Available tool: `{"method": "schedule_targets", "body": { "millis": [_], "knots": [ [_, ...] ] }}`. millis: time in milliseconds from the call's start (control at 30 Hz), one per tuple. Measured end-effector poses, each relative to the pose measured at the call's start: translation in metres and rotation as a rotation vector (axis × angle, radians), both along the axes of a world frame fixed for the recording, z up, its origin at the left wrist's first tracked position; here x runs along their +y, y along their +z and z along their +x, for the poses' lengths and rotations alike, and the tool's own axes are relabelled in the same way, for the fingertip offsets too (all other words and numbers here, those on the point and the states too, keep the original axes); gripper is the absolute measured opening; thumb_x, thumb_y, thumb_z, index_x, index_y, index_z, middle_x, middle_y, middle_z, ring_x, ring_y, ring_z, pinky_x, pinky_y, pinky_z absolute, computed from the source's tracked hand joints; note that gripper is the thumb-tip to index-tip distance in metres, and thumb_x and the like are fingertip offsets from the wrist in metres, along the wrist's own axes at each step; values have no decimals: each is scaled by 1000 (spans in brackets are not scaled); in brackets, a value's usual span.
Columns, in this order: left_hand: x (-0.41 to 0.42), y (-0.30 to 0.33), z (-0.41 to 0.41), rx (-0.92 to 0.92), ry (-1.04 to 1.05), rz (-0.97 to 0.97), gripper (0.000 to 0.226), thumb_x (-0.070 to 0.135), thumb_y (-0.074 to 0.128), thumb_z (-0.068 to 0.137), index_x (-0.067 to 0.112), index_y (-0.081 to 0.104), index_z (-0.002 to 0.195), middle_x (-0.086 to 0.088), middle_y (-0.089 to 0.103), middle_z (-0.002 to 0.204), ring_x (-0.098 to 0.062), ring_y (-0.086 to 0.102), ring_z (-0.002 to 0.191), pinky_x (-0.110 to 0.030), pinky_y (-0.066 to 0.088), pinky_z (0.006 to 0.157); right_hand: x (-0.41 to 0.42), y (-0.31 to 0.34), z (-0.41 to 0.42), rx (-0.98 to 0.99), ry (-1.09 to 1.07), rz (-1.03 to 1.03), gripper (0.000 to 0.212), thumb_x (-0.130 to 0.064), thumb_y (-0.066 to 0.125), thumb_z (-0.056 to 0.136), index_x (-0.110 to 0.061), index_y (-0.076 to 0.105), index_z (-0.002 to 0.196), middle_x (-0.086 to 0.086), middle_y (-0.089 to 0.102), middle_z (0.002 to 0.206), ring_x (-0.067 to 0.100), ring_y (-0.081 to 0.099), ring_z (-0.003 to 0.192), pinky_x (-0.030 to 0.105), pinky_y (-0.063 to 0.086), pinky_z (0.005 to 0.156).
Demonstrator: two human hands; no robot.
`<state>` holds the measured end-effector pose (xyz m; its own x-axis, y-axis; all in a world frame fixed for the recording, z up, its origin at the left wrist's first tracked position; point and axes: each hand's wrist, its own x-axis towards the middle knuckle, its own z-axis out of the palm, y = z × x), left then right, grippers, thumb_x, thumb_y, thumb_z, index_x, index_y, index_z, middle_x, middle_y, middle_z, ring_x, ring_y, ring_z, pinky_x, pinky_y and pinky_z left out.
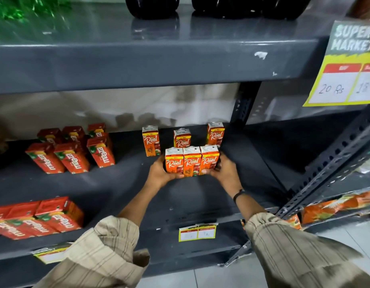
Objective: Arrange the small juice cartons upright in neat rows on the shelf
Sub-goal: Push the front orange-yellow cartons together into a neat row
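Three small orange juice cartons (192, 161) stand upright side by side in a row on the dark grey shelf (200, 196). My left hand (161, 173) presses on the left end of the row, its thumb under the front of the left carton. My right hand (224, 173) holds the right end, fingers wrapped round the right carton's side. Behind the row stand three more orange cartons, apart from each other: one at back left (150, 141), one in the middle (182, 139), one at back right (215, 134).
Red mango drink cartons (72, 152) stand in rows on the same shelf to the left, and more (36, 219) lie at the front left edge. A perforated metal upright (334, 163) and a yellow price sign (344, 65) are at right. Dark bottles (153, 6) sit on the shelf above.
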<state>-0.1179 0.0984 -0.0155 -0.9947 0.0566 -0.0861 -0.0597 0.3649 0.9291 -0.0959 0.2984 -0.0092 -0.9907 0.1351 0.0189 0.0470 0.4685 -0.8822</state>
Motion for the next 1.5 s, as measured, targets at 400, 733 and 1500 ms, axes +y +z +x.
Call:
{"method": "schedule_targets", "body": {
  "millis": [400,733,1500],
  "knots": [
    [-1,2,17,-59,-44,19,73,3,83,56,6,50,120,-16,61,121,-24,58,109,-36,46,94,-3,4,27,6,7,50,61,-9,81,69,-5,52,123,16,67,118,28,64,109,42,51,97],
    [-13,-4,67,-44,-23,33,71,5,85,54,7,51,117,-11,63,114,-16,59,97,-30,46,87,-12,-2,71,-20,35,54,59,-9,82,68,-9,54,120,10,68,115,22,64,107,35,51,95],
    [-29,11,104,41,-128,88,109,19,86,54,23,20,141,2,46,130,-13,50,116,-27,44,98,-21,13,116,102,-14,60,78,-50,56,80,-20,27,145,6,35,152,18,26,142,39,27,116]
  ]
}}
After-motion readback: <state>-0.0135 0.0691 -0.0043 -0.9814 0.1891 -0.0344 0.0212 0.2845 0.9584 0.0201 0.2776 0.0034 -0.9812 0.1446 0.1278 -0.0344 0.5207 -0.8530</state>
